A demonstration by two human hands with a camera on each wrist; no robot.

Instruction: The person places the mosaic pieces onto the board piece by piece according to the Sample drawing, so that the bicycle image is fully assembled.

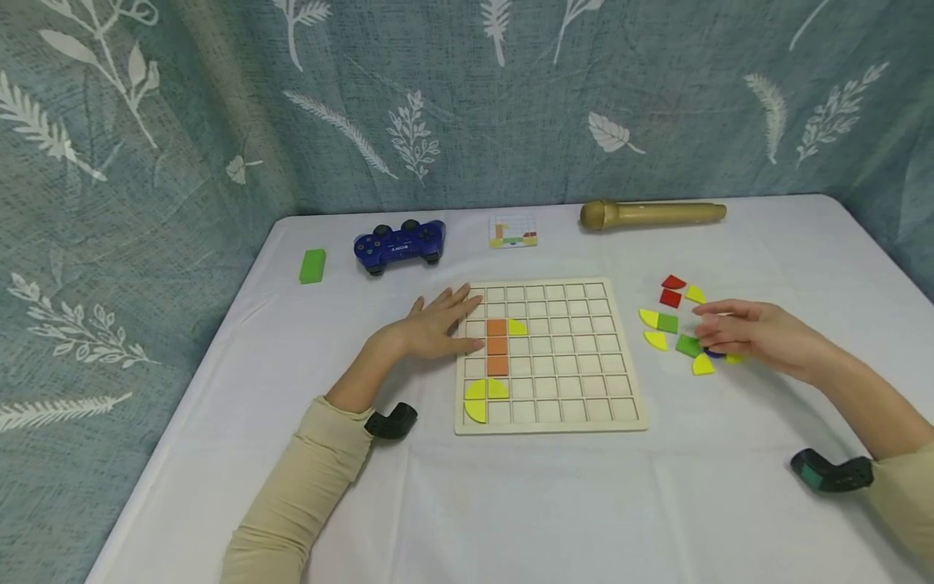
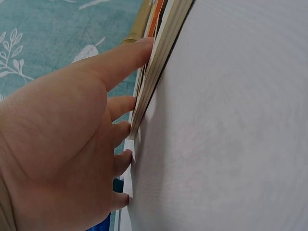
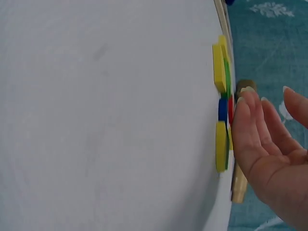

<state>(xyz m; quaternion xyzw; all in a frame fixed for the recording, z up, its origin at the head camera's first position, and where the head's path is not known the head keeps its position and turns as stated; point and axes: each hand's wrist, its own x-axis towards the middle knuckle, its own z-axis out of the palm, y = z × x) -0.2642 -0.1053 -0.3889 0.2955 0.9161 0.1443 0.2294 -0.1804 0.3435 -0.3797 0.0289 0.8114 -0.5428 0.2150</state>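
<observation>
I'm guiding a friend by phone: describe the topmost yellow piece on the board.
On the white table lies the grid board. Its orange squares form one column; the yellow piece sits just right of the top one. Unlike the three yellow pieces grouped lower left, it touches no other yellow.

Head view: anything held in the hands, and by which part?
Nothing: the left hand rests on the pale wooden grid board; the right hand is empty.
</observation>
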